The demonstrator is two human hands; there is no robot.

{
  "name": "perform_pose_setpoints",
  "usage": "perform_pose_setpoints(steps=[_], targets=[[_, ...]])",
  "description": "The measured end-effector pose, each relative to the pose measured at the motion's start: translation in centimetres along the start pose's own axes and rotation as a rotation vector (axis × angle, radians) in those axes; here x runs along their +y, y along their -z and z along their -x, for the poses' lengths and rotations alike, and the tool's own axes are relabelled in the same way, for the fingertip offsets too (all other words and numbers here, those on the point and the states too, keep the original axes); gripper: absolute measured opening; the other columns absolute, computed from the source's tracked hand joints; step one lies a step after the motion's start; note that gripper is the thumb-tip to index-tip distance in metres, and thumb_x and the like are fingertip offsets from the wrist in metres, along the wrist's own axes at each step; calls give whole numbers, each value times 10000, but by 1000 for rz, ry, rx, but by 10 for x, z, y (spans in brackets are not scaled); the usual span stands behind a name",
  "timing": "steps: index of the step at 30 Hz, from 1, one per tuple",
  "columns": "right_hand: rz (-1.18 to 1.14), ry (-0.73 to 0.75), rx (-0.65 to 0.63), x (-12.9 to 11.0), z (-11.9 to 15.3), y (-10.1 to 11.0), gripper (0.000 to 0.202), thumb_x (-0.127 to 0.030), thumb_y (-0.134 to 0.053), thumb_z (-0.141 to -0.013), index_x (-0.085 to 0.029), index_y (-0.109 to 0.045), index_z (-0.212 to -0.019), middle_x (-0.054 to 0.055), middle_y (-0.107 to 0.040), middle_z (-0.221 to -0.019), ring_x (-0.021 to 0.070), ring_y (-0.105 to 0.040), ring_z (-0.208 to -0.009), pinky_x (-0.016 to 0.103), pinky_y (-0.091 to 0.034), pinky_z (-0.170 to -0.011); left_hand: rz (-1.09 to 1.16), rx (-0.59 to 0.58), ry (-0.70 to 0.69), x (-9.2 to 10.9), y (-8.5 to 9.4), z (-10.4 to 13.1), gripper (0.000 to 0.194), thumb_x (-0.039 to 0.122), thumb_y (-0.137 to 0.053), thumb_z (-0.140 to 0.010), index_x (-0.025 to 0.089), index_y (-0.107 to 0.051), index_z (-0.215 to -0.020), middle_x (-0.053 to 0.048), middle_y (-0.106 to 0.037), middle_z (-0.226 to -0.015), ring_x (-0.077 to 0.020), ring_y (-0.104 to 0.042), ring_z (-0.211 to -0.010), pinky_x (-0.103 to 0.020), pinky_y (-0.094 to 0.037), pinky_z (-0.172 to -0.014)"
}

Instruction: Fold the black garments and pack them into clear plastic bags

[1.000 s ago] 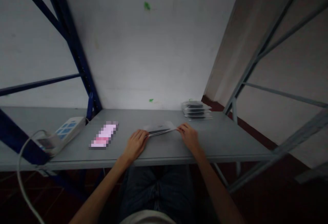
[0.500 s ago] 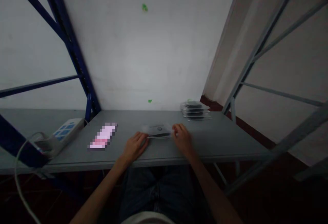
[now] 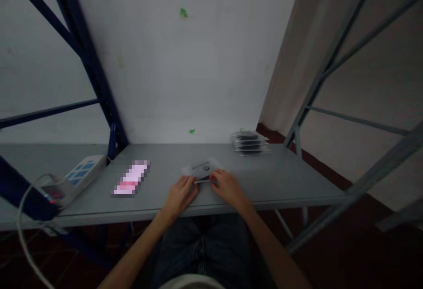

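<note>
A clear plastic bag [image 3: 201,165] with dark print and a small round mark lies flat on the grey tabletop in front of me. Something dark shows inside it near the edge facing me. My left hand [image 3: 181,193] pinches that near edge at its left end. At the right part of the same edge, my right hand [image 3: 226,186] grips the plastic with thumb and fingers. Only a short span of the edge shows between the two hands. Farther back on the right rests a stack of similar flat bags [image 3: 250,143] with dark contents.
A phone [image 3: 131,178], its screen blurred out, lies left of my hands. Beyond it stands a white power strip [image 3: 84,174] with a cable [image 3: 22,236]. Blue metal posts [image 3: 95,77] rise at the left, grey ones [image 3: 317,86] at the right, with a white wall behind.
Both hands have come closer together along the bag's near edge, the right hand moving left. The near edge is drawn slightly toward me, and the bag has turned a little.
</note>
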State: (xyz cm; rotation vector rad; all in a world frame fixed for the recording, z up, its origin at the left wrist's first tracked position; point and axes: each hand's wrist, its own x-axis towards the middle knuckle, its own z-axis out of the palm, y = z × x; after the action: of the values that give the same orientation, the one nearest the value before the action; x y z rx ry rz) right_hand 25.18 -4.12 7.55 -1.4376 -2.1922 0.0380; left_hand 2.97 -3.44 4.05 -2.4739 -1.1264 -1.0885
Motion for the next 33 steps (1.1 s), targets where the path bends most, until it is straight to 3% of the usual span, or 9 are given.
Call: perform_pose_setpoints(steps=[6,12,16,20,22,27,30,33], targets=[[-58,21,19,-4,-1,2,178,-144,-591,-940,-250,-711,-1019,44,-700,-1042,198,-669,-944,299,-500,-851,-9,53,31,3,6,-3,85,253,-497,-1016,234,-561,-1067,-41,-690,-914,-216,-677,-893,-329,-557,-751],[-124,68,103,-4,-4,1,225,-176,-536,-989,-241,-700,-1129,68,-706,-1128,217,-646,-1082,340,-487,-967,-8,59,-7,9,20,-11,88,244,-493,-1026,232,-573,-1062,-46,-689,-942,-214,-668,-919,-324,-550,-764],[-198,-41,179,1,-6,-5,173,-289,-509,-1027,-219,-667,-1039,75,-714,-1050,208,-666,-982,333,-503,-906,-5,55,-52,15,23,-12,107,237,-487,-1032,223,-586,-1072,-58,-703,-955,-213,-677,-927,-322,-563,-766],[-465,-185,191,11,-10,-21,152,-372,-590,-971,-223,-614,-983,55,-726,-978,199,-691,-900,341,-539,-850,-2,-18,-104,22,17,-11,153,255,-469,-1047,231,-616,-1086,-69,-719,-976,-221,-690,-964,-350,-589,-815],[-680,-297,144,17,-13,-30,219,-434,-647,-909,-229,-589,-962,50,-733,-959,211,-709,-866,352,-569,-782,4,-51,-146,25,13,-10,179,254,-457,-1052,231,-631,-1082,-74,-726,-985,-222,-690,-968,-365,-595,-837],[-1186,-536,-119,28,-15,-42,479,-567,-800,-706,-245,-554,-963,15,-741,-862,233,-735,-787,345,-588,-627,42,-136,-209,27,6,-8,196,280,-475,-1050,232,-652,-1121,-78,-729,-979,-233,-686,-966,-400,-590,-862],[-1264,-575,-157,29,-14,-44,515,-524,-857,-650,-244,-558,-963,-8,-740,-820,223,-741,-777,346,-600,-650,73,-159,-208,22,8,-9,228,353,-542,-1027,239,-642,-1197,-86,-726,-1046,-248,-677,-1024,-440,-559,-934],[-1263,-596,-125,27,-14,-46,506,-458,-882,-641,-244,-560,-967,-14,-742,-809,219,-746,-768,328,-601,-640,87,-141,-159,13,13,-11,510,514,-686,-919,242,-581,-1338,-127,-660,-1303,-312,-600,-1233,-512,-498,-1043]])
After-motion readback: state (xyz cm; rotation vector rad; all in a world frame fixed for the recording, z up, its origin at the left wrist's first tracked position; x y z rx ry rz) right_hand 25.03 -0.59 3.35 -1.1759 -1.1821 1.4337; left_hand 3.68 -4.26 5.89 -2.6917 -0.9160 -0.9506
